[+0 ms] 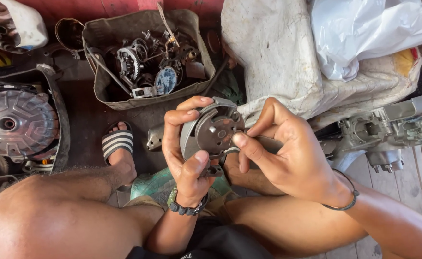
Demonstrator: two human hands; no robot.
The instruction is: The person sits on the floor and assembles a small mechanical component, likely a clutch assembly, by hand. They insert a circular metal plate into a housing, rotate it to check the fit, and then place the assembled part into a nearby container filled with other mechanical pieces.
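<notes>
Left hand, wearing a dark wristwatch, is closed on a round grey metal engine plate with cut-out windows and small holes: the fingers curl over the plate's left rim from above and the thumb presses against its lower edge. Held on edge between the knees, the plate turns its flat face up towards the camera and slightly to the right. Right hand, with a thin dark cord bracelet on the wrist, comes in from the right; its thumb tip rests on the plate's lower right rim and its index finger arches over the upper right edge, so this hand pinches the plate rather than enclosing it. The plate thus lies directly between the two hands, touching both, with the left hand bearing most of it. Both forearms rise from the lower edge of the view, elbows near the bare thighs.

Behind the hands, a shallow grey tray of mixed metal parts, gears and springs stands on the dark wooden floor. A large ribbed silver disc in a black housing lies at the left. A foot in a black-and-white striped sandal rests near the tray. A dirty white cloth sack and a white plastic bag lie at upper right, above a grey cast-metal engine casing.
</notes>
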